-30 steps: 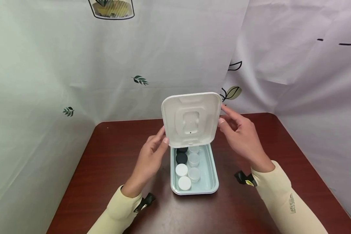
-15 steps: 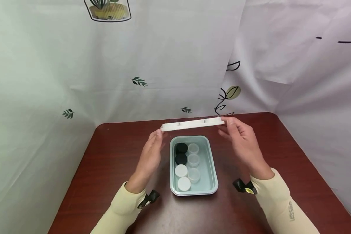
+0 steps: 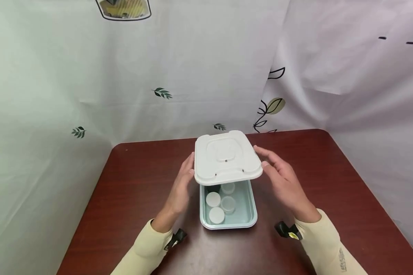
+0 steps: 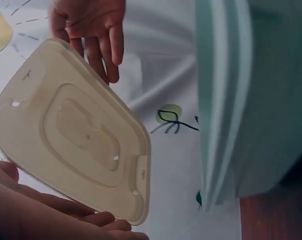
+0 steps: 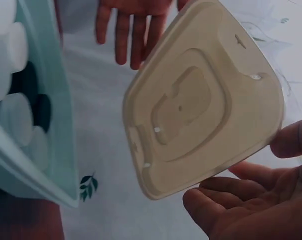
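A white plastic lid (image 3: 223, 154) hovers tilted above a pale blue rectangular tub (image 3: 244, 225), hiding its far part. Its left edge rests against the fingers of my left hand (image 3: 179, 191), and my right hand (image 3: 285, 183) holds the right edge with thumb and fingers. Recessed rings show on the underside of the lid in both wrist views. Inside the tub, white round caps (image 3: 217, 215) stand at the near left, clear round caps (image 3: 228, 205) beside them, and part of a black round cap (image 3: 213, 188) peeks out below the lid.
The tub stands on a dark red-brown table (image 3: 141, 179). Pale cloth (image 3: 206, 68) with leaf prints hangs behind it and along both sides. A black strap device (image 3: 287, 230) sits on each wrist.
The lid has turned over from underside facing me, through edge-on, to top side facing me, and has come down nearer the tub. Both hands have moved with it; the tub has stayed put.
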`<state>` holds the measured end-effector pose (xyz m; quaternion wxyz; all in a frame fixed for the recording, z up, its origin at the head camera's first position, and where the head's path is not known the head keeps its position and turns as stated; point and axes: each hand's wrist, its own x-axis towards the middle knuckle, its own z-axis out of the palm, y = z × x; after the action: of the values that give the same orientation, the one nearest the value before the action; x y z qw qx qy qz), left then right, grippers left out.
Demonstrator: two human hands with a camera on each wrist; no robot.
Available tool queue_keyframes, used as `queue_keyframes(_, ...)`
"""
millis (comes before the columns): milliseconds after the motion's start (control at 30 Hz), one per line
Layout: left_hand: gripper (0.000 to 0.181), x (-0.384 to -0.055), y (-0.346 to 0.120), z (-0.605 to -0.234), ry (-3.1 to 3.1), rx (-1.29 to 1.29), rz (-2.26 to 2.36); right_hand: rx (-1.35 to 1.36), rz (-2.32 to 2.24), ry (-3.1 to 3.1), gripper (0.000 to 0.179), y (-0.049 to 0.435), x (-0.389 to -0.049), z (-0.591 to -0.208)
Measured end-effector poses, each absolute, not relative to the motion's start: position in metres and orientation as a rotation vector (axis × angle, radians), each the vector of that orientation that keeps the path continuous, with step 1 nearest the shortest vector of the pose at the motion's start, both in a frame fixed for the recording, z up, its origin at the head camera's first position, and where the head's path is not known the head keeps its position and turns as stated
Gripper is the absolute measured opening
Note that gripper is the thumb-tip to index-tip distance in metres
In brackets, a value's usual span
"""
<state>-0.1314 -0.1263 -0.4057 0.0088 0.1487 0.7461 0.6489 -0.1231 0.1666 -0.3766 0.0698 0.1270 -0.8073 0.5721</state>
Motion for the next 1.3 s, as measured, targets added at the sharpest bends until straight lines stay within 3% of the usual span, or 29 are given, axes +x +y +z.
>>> queue_keyframes(367,0.063,-0.116,-0.122,-0.435,2.701,0.481,1.501,0.507,1.423,-2.531,0.046,0.162,-0.096,-0.429)
queue_keyframes(700,0.070,-0.102,-0.131,-0.465,2.742,0.675,1.230,0.637,1.249,-2.652,0.066,0.150,-0.068,-0.465)
queue_keyframes(1300,0.074,-0.093,-0.141,-0.486,2.681,0.635,1.110,0.647,1.165,-2.610,0.073,0.136,-0.055,-0.472)
